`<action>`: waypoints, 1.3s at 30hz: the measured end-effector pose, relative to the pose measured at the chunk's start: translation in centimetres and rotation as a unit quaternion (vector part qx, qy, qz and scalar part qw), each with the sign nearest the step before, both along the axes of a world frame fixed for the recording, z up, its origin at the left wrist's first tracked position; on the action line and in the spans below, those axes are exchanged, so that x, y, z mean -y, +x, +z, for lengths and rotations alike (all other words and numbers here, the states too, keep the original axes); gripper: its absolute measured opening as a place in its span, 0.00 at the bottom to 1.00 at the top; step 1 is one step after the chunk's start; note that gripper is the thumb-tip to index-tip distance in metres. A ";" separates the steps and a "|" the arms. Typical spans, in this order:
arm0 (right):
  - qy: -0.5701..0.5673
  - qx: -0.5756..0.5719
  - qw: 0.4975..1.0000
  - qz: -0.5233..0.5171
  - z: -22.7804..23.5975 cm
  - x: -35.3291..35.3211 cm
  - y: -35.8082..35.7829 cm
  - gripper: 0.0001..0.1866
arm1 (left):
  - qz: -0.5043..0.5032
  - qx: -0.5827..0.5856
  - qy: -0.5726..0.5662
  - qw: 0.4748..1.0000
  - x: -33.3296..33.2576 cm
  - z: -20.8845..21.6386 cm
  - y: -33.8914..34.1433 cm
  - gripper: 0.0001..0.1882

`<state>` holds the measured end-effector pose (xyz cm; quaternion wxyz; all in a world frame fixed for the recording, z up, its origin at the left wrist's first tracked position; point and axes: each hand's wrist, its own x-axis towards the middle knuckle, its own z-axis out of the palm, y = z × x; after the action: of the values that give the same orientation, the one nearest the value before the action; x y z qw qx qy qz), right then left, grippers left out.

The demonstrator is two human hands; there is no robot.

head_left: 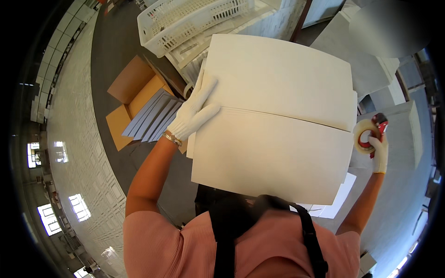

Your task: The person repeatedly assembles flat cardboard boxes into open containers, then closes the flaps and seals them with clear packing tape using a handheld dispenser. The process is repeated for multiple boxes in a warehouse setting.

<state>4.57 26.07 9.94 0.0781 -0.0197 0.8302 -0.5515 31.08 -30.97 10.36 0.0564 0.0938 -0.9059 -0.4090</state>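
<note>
Closest in, the person's salmon-pink top and dark apron straps (309, 231) fill the bottom of the view, both bare forearms rising on either side. Right in front sits the big white carton (273, 120), its two top flaps folded shut and meeting along a seam that runs across the middle from left to right. The left hand (197, 111), in a white knit glove with a bracelet at the wrist, lies flat on the carton's left edge, fingers spread and pressing across the seam, its grip wide and not curled around anything. Over at the carton's right edge, the right hand (379, 153), gloved too, has its grip wrapped around a red tape dispenser (371, 134) carrying a roll of pale tape, held just beside the end of the seam. Below the carton's lower right corner a white sheet (336, 204) pokes out. Farther left, on the dark floor, an open brown box (134, 97) holds grey sheets (153, 116) standing on edge. Beyond the carton, a white lattice crate (185, 21) rests at the top.
</note>
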 end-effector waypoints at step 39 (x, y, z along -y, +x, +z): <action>0.011 -0.171 0.956 0.240 2.7 19.3 5.9 0.51 | 0.237 0.069 -0.170 0.954 3.2 -20.0 0.0 0.17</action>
<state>10.46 6.73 12.63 0.0652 -0.3110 0.8082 -0.4959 31.06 -34.20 -9.65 0.1039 0.3228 -0.9156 -0.2159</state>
